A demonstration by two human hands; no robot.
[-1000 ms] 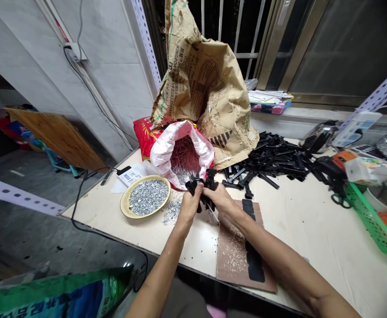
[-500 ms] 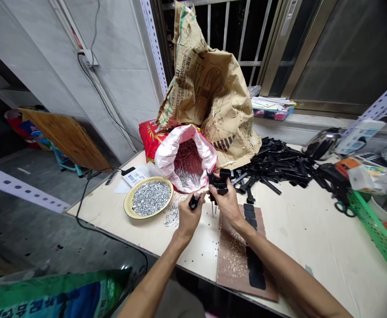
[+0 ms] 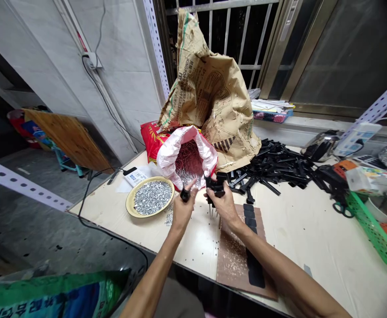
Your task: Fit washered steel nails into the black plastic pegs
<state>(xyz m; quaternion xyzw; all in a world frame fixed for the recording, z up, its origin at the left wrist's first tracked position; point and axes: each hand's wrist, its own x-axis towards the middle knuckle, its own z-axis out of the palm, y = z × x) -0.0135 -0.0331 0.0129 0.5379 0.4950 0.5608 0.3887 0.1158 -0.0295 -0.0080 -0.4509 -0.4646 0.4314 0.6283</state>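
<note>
My left hand [image 3: 182,214] is closed round a short black cylinder [image 3: 184,195], perhaps a tool handle; its lower end is hidden. Beside it, my right hand [image 3: 227,206] grips several black plastic parts [image 3: 217,191], with thin metal shanks pointing down below them. A gap separates the two hands. To the left stands a yellow bowl [image 3: 130,212] heaped with small silver metal pieces [image 3: 152,197], some spilled beside it. Just behind the hands, an open red-and-white bag [image 3: 167,154] shows red strands and silver pieces inside.
A brown paper sack [image 3: 229,101] stands behind the bag. Right of it lies a pile of black plastic parts [image 3: 276,163]. A brown board [image 3: 229,260] with black pads [image 3: 256,274] lies under my right forearm. Scissors [image 3: 343,209] and a green basket [image 3: 375,234] are at the right.
My left hand has moved left, away from my right hand, with the black cylinder still in it. My right hand still holds the black plastic parts and has shifted only slightly.
</note>
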